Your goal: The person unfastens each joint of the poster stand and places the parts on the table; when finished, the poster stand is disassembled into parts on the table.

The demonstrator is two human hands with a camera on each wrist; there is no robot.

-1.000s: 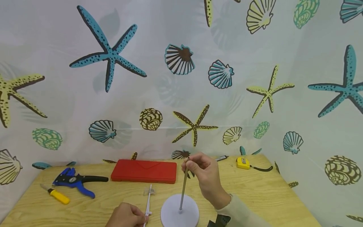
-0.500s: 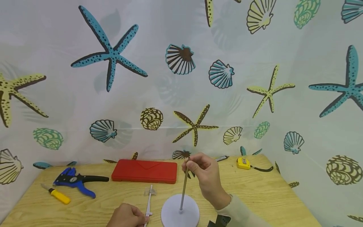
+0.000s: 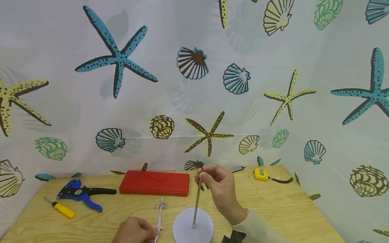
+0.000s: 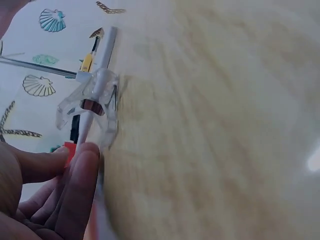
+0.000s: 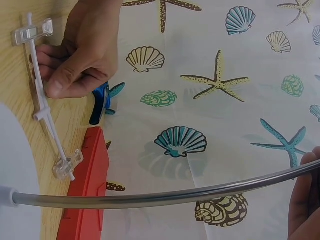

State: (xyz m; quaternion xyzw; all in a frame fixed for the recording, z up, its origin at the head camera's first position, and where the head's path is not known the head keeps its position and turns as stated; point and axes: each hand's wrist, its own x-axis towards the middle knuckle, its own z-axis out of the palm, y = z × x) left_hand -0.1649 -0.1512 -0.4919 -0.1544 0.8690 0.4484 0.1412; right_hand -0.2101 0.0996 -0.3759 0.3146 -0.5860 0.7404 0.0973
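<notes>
In the head view my right hand pinches the top of a thin metal rod between thumb and fingers. The rod leans slightly right and stands in the middle of a round white base. To the left, my left hand holds a white plastic bar low over the tabletop. A small collar sits midway along this bar. The right wrist view shows a clear plastic clip at one end and another clear clip at the other. In the left wrist view, thumb and fingers pinch the bar.
A red case lies at the back of the wooden table. On the left are a blue wire stripper and a yellow-handled knife. A yellow tape measure and a pen-like tool lie at the back right.
</notes>
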